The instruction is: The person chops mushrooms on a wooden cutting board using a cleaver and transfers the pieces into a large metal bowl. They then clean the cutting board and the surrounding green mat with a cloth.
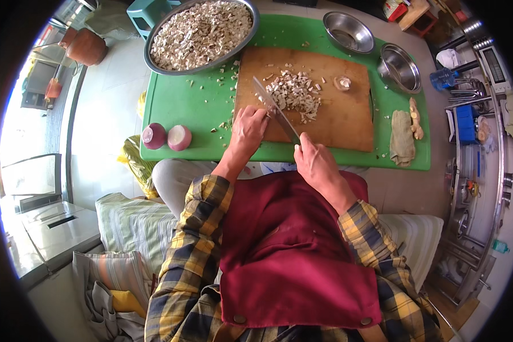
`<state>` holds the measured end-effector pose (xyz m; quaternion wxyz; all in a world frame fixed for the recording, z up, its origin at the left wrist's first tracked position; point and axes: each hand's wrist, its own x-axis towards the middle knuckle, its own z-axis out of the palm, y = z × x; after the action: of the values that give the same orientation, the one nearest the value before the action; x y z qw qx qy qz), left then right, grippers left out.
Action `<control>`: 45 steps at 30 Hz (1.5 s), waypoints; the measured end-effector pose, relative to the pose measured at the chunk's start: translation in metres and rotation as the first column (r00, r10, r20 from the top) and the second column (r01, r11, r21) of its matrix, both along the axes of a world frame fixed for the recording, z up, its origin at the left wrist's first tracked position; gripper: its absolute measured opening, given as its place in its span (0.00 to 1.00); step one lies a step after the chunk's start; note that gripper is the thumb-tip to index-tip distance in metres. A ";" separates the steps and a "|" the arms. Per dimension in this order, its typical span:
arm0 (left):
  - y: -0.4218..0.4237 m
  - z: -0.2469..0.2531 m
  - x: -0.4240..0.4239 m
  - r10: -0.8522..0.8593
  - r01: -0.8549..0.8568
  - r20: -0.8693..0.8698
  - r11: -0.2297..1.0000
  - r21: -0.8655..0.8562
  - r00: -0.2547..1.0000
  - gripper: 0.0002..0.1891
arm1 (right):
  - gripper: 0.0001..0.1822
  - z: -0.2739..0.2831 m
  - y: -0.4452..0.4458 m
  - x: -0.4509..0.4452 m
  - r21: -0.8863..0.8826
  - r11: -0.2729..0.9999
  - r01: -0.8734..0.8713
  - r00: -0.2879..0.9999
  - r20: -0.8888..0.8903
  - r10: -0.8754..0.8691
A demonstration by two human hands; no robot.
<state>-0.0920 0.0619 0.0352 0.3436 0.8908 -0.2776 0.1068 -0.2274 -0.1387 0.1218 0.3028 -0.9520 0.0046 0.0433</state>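
Observation:
My right hand [315,161] is closed round the handle of a kitchen knife [278,109], whose broad blade slants up and left over a wooden cutting board [342,124]. Beside the blade, my left hand [249,128] has its fingers curled on a small piece of food at the board's left part; the piece is mostly hidden. Right of the blade lies a heap of chopped pale pieces [295,94], which look like mushroom. A whole mushroom [342,83] sits farther right on the board. A large metal basin [201,36] full of similar chopped pieces stands at the back left.
The board lies on a green table top [188,98]. Two onion halves [166,137] are at its front left. Two steel bowls [349,32] stand at the back right, with a folded cloth [402,137] and ginger root [416,119] nearer. Metal shelving [489,171] stands at the right.

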 end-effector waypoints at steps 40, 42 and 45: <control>0.062 0.012 0.015 0.323 -0.371 -0.238 0.907 -0.199 0.916 0.05 | 0.09 0.012 0.016 -0.012 0.106 0.994 -0.036 0.999 0.017 0.034; 0.061 0.010 0.011 0.324 -0.359 -0.206 0.919 -0.163 0.924 0.06 | 0.09 0.004 0.019 -0.014 0.140 0.988 -0.065 0.998 0.001 0.066; 0.057 0.001 0.002 0.293 -0.311 -0.161 0.945 -0.099 0.942 0.07 | 0.09 -0.013 0.013 -0.013 0.141 0.988 -0.061 0.998 0.009 0.061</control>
<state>-0.0905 0.1193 0.0366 0.3967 0.9052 -0.1048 0.1105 -0.2404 -0.1255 0.1084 0.3680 -0.9280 -0.0283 0.0508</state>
